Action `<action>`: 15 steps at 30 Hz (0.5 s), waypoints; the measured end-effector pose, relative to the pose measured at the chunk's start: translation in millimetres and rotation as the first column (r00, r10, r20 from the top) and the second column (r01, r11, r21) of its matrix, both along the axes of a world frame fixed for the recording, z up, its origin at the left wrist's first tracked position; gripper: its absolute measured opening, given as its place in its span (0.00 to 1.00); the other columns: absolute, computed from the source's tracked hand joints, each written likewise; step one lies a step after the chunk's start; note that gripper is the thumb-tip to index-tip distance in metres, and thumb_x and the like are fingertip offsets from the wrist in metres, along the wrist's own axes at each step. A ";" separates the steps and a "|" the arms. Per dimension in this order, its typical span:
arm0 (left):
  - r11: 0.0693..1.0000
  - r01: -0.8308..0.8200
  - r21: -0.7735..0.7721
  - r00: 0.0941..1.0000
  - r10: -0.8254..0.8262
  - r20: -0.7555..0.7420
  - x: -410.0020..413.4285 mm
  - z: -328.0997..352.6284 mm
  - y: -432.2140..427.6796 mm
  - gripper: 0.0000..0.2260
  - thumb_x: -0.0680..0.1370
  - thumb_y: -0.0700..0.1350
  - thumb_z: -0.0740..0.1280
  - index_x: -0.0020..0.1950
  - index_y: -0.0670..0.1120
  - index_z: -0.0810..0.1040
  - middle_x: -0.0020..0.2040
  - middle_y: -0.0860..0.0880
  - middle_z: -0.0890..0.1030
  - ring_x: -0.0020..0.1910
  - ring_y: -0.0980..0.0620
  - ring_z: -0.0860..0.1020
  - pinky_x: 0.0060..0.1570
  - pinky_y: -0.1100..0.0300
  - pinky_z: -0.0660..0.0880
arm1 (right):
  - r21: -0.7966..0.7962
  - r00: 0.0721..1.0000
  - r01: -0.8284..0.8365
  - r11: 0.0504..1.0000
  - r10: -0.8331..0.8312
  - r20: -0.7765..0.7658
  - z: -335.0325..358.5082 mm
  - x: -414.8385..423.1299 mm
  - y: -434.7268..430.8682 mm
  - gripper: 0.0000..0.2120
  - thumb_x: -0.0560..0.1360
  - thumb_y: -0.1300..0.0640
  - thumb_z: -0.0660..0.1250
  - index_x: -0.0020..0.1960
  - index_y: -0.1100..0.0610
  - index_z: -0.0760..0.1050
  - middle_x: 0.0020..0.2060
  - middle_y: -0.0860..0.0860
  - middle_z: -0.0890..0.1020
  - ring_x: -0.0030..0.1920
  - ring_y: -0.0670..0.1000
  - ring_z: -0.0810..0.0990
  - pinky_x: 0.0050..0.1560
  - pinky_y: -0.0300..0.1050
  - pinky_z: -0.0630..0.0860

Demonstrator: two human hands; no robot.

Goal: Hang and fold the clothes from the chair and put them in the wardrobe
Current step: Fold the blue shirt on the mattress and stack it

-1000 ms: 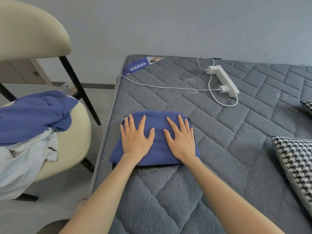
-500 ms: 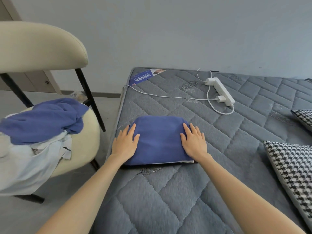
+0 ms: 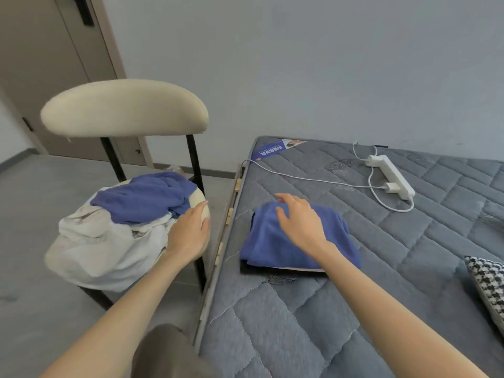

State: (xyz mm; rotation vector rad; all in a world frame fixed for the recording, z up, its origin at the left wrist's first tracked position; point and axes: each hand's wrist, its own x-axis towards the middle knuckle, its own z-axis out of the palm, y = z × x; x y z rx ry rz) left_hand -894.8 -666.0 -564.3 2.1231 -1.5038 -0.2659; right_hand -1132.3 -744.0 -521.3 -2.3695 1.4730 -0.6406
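A folded blue garment (image 3: 272,246) lies on the grey quilted mattress (image 3: 354,296) near its left edge. My right hand (image 3: 298,221) hovers over it with fingers spread and relaxed, holding nothing. My left hand (image 3: 191,231) reaches out over the cream chair (image 3: 122,107), its fingers straight, at the right edge of the seat beside the clothes pile. On the seat lies a crumpled blue garment (image 3: 144,196) on top of a white garment (image 3: 95,246).
A white power strip (image 3: 392,175) with its cable (image 3: 313,180) lies on the mattress further back. A black-and-white houndstooth cushion (image 3: 488,285) sits at the right edge. A door (image 3: 54,72) stands behind the chair. Grey floor (image 3: 32,203) spreads to the left.
Both hands have lifted off the folded blue garment. My left hand has moved left to the chair's seat; my right hand now hovers above the garment. The view has swung left.
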 end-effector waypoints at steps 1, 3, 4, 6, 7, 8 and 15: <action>1.000 -0.022 -0.009 1.000 0.022 0.003 11.1 0.6 7.4 0.20 0.82 0.47 0.57 0.75 0.47 0.63 0.69 0.45 0.72 0.65 0.43 0.72 0.59 0.48 0.71 | 0.001 0.999 -0.029 1.000 0.029 0.013 2.1 10.1 4.2 0.18 0.81 0.54 0.58 0.71 0.53 0.68 0.63 0.52 0.77 0.64 0.55 0.73 0.56 0.50 0.73; 0.998 -0.058 -0.037 0.998 0.058 0.015 33.2 1.3 22.9 0.20 0.82 0.47 0.59 0.74 0.46 0.65 0.68 0.45 0.73 0.64 0.43 0.72 0.57 0.49 0.71 | 0.004 0.996 -0.083 0.997 0.083 0.042 5.0 30.2 11.8 0.18 0.81 0.54 0.58 0.70 0.53 0.68 0.63 0.52 0.77 0.63 0.54 0.74 0.53 0.50 0.74; 0.996 -0.082 -0.043 0.996 0.083 0.016 43.6 1.7 30.6 0.19 0.82 0.46 0.59 0.73 0.47 0.66 0.68 0.45 0.73 0.64 0.43 0.73 0.56 0.49 0.71 | 0.006 0.993 -0.106 0.994 0.105 0.058 5.4 40.8 14.7 0.17 0.81 0.54 0.58 0.70 0.53 0.69 0.62 0.51 0.77 0.61 0.54 0.75 0.51 0.49 0.75; 0.989 -0.144 -0.029 0.989 0.145 0.012 64.5 0.5 45.1 0.19 0.82 0.47 0.59 0.73 0.47 0.65 0.67 0.46 0.74 0.63 0.43 0.73 0.54 0.49 0.72 | 0.013 0.987 -0.141 0.990 0.139 0.083 3.3 62.4 19.2 0.17 0.81 0.54 0.58 0.69 0.53 0.69 0.61 0.51 0.78 0.57 0.53 0.77 0.48 0.49 0.76; 0.985 -0.171 -0.014 0.985 0.171 0.014 75.3 -1.6 51.3 0.20 0.82 0.47 0.59 0.73 0.47 0.65 0.67 0.45 0.74 0.63 0.42 0.73 0.53 0.49 0.72 | 0.020 0.985 -0.153 0.988 0.151 0.089 1.1 73.4 20.6 0.17 0.81 0.55 0.58 0.69 0.53 0.70 0.61 0.51 0.78 0.55 0.53 0.78 0.47 0.49 0.77; 0.981 -0.193 0.001 0.981 0.193 0.016 85.6 -3.7 57.4 0.20 0.82 0.47 0.59 0.74 0.47 0.64 0.67 0.45 0.73 0.63 0.42 0.72 0.53 0.48 0.72 | 0.030 0.983 -0.164 0.986 0.161 0.091 -1.7 84.5 22.2 0.17 0.81 0.55 0.57 0.69 0.53 0.70 0.60 0.50 0.78 0.54 0.52 0.78 0.46 0.48 0.77; 0.956 -0.268 0.119 0.963 0.261 0.075 149.4 -29.2 81.3 0.24 0.80 0.50 0.61 0.75 0.47 0.63 0.69 0.42 0.70 0.67 0.39 0.69 0.60 0.44 0.69 | 0.127 0.967 -0.252 0.959 0.243 0.082 -29.8 163.5 29.2 0.17 0.80 0.54 0.58 0.68 0.52 0.69 0.62 0.50 0.77 0.57 0.51 0.77 0.54 0.52 0.77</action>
